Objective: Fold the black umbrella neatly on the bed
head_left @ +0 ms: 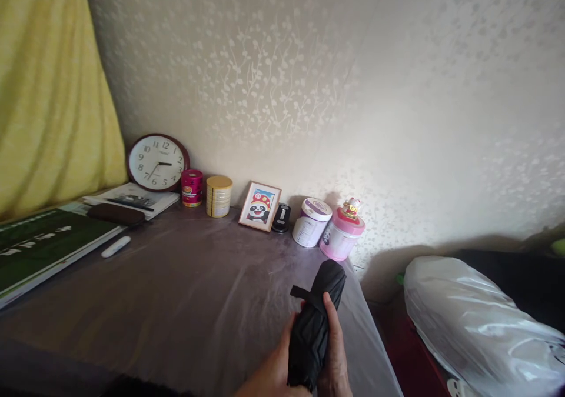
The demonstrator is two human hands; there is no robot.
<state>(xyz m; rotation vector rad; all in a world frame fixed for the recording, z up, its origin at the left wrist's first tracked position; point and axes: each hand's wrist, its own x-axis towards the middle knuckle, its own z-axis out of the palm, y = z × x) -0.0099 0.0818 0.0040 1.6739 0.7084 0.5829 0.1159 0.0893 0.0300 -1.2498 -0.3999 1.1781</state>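
Observation:
A folded black umbrella (pixel 314 326) is held over the front right part of the table, tilted with its far end up and to the right. Its short strap (pixel 300 292) sticks out loose to the left. My left hand (pixel 280 359) grips it from the left side, most of its fingers hidden behind the black cloth. Along the right side lies my right hand (pixel 334 350), wrapped round it with the thumb pointing up. Beyond the umbrella's far end stand a pink-lidded tub (pixel 342 236) and a white tub with a purple band (pixel 311 223).
Along the wall stand a clock (pixel 158 162), a magenta tin (pixel 192 189), a yellow canister (pixel 219 197), a panda picture frame (pixel 259 206) and a black object (pixel 281 217). A green book (pixel 48 250) and white marker-like object (pixel 116 247) lie left. Beyond the table's right edge sits a plastic bag (pixel 477 320).

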